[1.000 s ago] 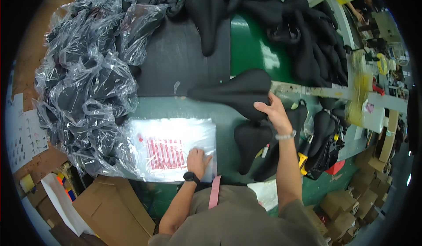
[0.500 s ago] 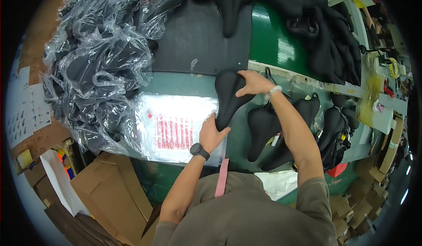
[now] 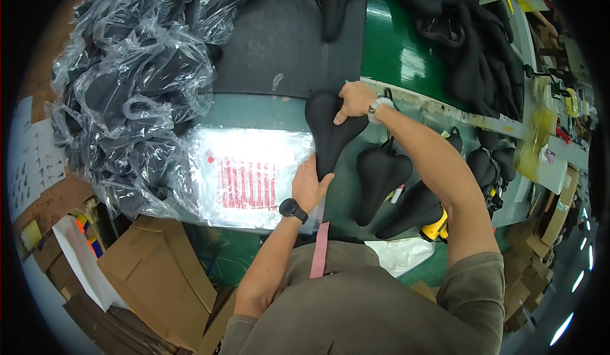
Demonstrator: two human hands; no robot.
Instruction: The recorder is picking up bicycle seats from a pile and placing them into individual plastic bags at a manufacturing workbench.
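A black padded bicycle seat cover (image 3: 327,129) lies over the front of the table, wide end away from me and narrow nose toward me. My left hand (image 3: 309,187) grips the nose, its thumb on the right side and fingers along the left. At the wide end, my right hand (image 3: 358,103) is closed over the right edge, thumb pressed on top and some fingers hidden. Just left of the cover is a flat stack of clear plastic bags (image 3: 248,187) with red print. Another black seat cover (image 3: 381,180) with a cord loop lies to the right.
A large heap of bagged black seat covers (image 3: 136,94) fills the left side. More unbagged covers (image 3: 476,63) are piled at the back right. A yellow-and-black tool (image 3: 435,228) lies by my right forearm. A cardboard box (image 3: 155,279) stands below the table at left.
My right hand has closed more tightly on the wide end of the seat cover, and its elbow has swung out to the right. My left hand stays at the nose. The view has shifted slightly.
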